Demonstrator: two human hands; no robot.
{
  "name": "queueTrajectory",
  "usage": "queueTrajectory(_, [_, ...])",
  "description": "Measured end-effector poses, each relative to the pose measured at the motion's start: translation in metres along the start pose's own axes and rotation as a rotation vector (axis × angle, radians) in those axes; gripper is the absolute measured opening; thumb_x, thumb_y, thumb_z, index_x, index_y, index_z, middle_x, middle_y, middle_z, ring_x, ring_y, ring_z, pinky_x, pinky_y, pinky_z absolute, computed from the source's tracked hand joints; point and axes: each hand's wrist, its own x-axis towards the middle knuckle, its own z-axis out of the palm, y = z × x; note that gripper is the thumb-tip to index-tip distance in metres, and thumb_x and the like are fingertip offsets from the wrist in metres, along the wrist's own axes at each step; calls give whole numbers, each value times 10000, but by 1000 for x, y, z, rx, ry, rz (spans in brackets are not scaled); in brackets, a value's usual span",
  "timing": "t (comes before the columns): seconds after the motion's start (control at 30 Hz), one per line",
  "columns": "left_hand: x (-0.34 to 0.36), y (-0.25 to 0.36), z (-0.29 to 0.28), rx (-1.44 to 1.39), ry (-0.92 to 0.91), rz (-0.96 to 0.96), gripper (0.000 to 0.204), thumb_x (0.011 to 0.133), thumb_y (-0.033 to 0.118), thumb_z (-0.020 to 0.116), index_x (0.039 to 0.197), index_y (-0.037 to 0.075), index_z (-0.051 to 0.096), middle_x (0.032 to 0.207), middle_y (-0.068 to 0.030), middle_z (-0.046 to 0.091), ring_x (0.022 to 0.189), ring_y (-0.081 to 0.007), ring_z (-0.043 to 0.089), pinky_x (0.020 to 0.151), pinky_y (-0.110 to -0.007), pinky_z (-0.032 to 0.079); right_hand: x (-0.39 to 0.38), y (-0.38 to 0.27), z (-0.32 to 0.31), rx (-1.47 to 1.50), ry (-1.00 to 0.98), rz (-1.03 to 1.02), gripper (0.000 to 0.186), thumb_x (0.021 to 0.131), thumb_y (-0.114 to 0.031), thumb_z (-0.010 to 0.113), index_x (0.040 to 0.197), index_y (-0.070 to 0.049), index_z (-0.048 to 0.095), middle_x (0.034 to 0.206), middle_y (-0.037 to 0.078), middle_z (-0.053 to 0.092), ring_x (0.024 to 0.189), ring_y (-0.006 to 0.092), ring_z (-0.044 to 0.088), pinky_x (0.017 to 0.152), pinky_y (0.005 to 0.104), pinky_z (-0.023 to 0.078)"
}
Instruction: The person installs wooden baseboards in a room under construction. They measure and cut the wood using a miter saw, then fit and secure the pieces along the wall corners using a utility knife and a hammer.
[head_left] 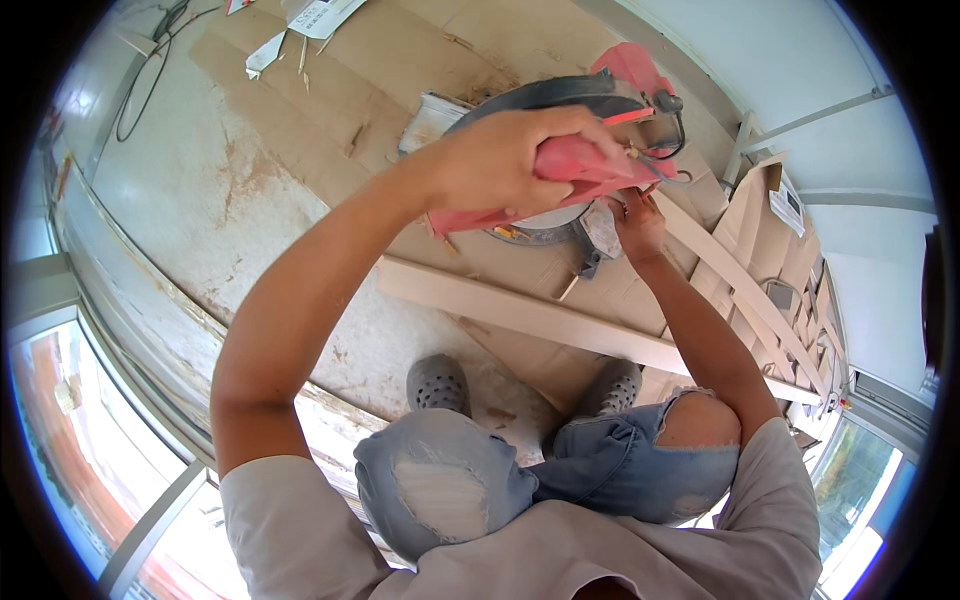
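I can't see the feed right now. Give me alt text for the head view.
A squatting person's left hand grips the red handle of a mitre saw set on cardboard on the floor, while the right hand reaches beneath it by the blade. A long pale wooden strip lies before their grey shoes.

Dusty floor with cardboard sheets, a saw and timber lengths.

The floor (190,190) was pale and stained with brownish patches, and flattened cardboard sheets (400,70) covered its far part. A mitre saw (560,215) with a red body stood on the cardboard. A long pale wooden board (530,315) lay across the floor just in front of the saw, running from left to right. Further narrow wooden strips (735,290) lay at the right, crossing one another. Small offcuts and paper scraps (265,55) were scattered at the far left, and what looked like a dark cable (140,90) looped near the wall. Two grey perforated clogs (437,385) rested on the floor near the board.
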Motion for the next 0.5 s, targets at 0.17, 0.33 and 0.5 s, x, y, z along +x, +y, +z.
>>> queueTrajectory(0.17, [107,76,14,355,-211,-11,300,791,137,601,1069,77,698,821,-90,693,684,-194,649,665,-370,535,-5,5,2,-29,-21,32,382,857,-323,752,1189,-175,635,949,129,712,910,377,672,737,491,553])
queueTrajectory(0.33, [258,85,36,1147,-594,475,226,806,205,695,991,129,800,979,-132,764,877,-302,727,769,-437,565,-7,10,0,-39,9,78,333,847,-334,760,1107,-152,660,905,138,705,896,370,673,723,486,555])
queueTrajectory(0.5, [310,86,73,1496,-515,37,234,813,213,679,1003,141,795,1016,-151,750,913,-343,708,814,-458,553,-2,-6,6,19,-22,94,288,857,-363,750,1005,-128,672,876,137,701,892,355,676,721,474,556])
